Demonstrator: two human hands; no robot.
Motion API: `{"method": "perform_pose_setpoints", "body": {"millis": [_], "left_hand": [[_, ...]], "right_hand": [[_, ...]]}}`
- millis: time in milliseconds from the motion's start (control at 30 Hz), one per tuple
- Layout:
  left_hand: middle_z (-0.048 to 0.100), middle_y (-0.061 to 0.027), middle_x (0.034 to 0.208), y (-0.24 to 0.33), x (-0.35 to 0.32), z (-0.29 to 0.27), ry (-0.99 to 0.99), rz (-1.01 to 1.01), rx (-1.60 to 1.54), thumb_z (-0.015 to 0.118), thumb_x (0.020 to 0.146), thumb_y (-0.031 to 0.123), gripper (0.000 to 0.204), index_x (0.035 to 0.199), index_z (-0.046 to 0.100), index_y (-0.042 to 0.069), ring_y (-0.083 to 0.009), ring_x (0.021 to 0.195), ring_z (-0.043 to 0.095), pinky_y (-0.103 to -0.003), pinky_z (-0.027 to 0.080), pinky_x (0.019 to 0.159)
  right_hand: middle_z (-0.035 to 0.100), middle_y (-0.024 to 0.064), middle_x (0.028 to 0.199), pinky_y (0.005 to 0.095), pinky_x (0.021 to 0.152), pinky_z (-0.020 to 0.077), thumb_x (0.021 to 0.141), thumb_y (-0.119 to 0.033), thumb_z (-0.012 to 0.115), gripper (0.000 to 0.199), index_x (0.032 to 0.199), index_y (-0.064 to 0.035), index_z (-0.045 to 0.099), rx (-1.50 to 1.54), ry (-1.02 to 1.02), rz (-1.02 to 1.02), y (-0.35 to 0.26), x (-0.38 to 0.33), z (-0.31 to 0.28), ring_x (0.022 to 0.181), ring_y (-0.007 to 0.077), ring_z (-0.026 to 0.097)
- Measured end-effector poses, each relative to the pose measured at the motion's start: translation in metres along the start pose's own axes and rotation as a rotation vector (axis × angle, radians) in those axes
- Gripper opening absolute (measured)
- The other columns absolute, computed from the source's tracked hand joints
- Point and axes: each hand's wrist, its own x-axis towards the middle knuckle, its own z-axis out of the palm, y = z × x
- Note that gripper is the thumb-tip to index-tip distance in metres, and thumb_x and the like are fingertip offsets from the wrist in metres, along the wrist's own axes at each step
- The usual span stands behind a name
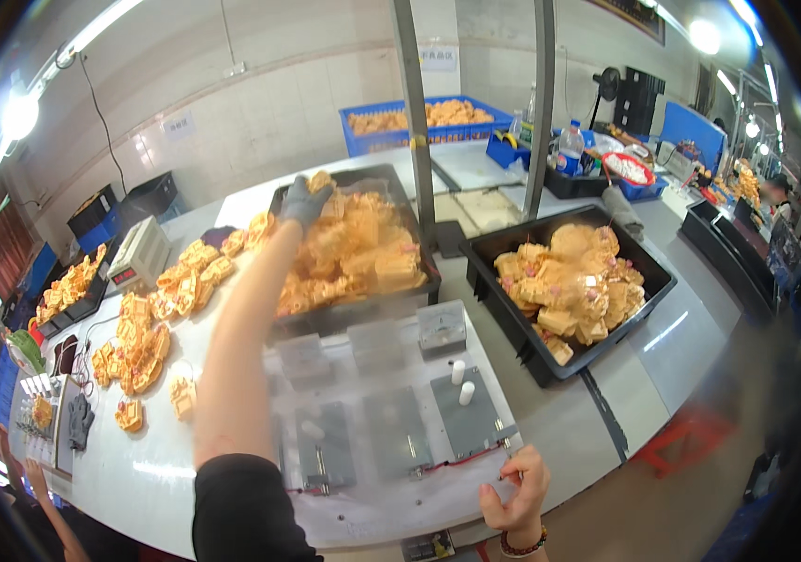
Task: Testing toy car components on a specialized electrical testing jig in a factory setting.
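Loose orange parts lay on the white table left of the gloved left hand, whose fingers were bent round one orange part at the far left corner of the heaped left black tray; a slack grip or snagged neighbour could have spilled pieces. Beside the left forearm, a low sweep risked jarring the white fixture board. The bare right hand, fingers curled, thumb apart, nothing seen between, was near the red wire, which a catch could have pulled loose.
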Motion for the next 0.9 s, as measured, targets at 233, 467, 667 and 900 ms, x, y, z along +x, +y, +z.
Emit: {"method": "perform_pose_setpoints", "body": {"millis": [233,467,667,900], "left_hand": [[0.047,-0.0231,0.141,0.007,0.006,0.019,-0.066,-0.129,-0.061,0.065,0.084,0.042,0.077,0.146,0.035,0.007,-0.0383,0.128,0.049,-0.041,0.040,0.106],[0.060,-0.0175,0.129,-0.046,0.053,-0.070,-0.131,-0.062,-0.006,0.060,0.084,0.038,0.063,0.141,0.045,0.015,-0.0331,0.119,0.057,-0.038,0.044,0.101],[0.054,-0.0233,0.134,-0.171,-0.003,-0.118,-0.295,-0.232,0.348,0.065,0.080,0.050,0.079,0.146,0.037,0.017,-0.0366,0.124,0.053,-0.041,0.041,0.104],[0.055,-0.0231,0.126,-0.218,-0.109,-0.092,-0.183,-0.318,0.680,0.068,0.080,0.041,0.061,0.133,0.046,0.021,-0.0415,0.117,0.054,-0.048,0.045,0.096]], "right_hand": [[0.046,0.0059,0.070,0.0269,0.049,0.0329,0.065,-0.010,0.069,0.031,0.086,-0.0059,0.046,-0.002,-0.008,-0.052,0.001,0.001,0.002,0.057,0.0153,0.042],[0.040,0.0039,0.072,0.0260,0.055,0.0286,0.065,-0.009,0.067,0.032,0.087,-0.0062,0.044,0.053,-0.031,0.023,0.002,-0.004,0.002,0.064,0.0143,0.035],[0.036,0.0036,0.076,0.0271,0.058,0.0270,0.065,-0.011,0.066,0.034,0.088,-0.0066,0.042,0.047,-0.016,0.048,0.005,-0.011,0.002,0.067,0.0141,0.034],[0.035,0.0032,0.077,0.0268,0.059,0.0253,0.069,-0.022,0.069,0.039,0.091,-0.0071,0.040,0.017,0.017,0.081,0.007,-0.017,0.003,0.069,0.0139,0.031]]}}
